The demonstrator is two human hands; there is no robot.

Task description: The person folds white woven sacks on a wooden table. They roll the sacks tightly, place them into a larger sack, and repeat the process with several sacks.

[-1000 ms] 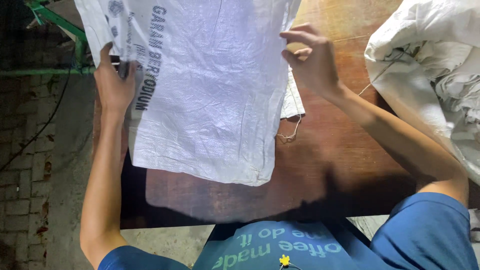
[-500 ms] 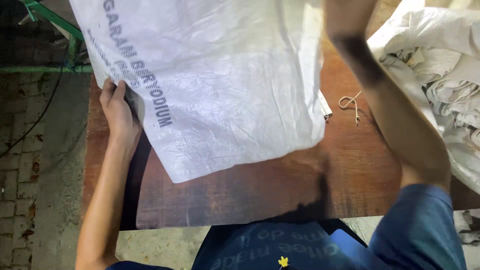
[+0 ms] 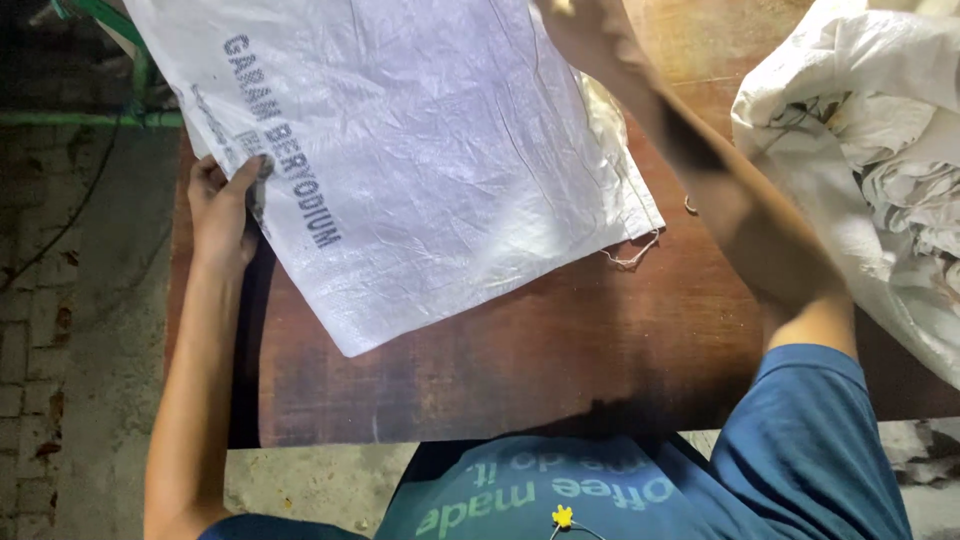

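Observation:
A large white woven sack [image 3: 420, 160] with dark printed lettering along one side lies spread and skewed on a brown wooden table [image 3: 520, 360]. My left hand [image 3: 222, 210] pinches the sack's left edge beside the lettering. My right hand [image 3: 590, 30] is stretched far forward over the sack's upper right part; it is blurred and partly cut off at the top of the view, so its grip cannot be made out. A loose thread [image 3: 630, 255] trails from the sack's right corner.
A heap of crumpled white sacks [image 3: 880, 170] fills the table's right side. A green metal frame [image 3: 110, 100] stands at the far left over a brick floor [image 3: 40, 330]. The table's near edge runs just before my blue shirt.
The sack has slid and turned, its lower corner now pointing toward me. My right hand has gone from the sack's right edge up to the top of the view. My left hand dropped lower along the left edge.

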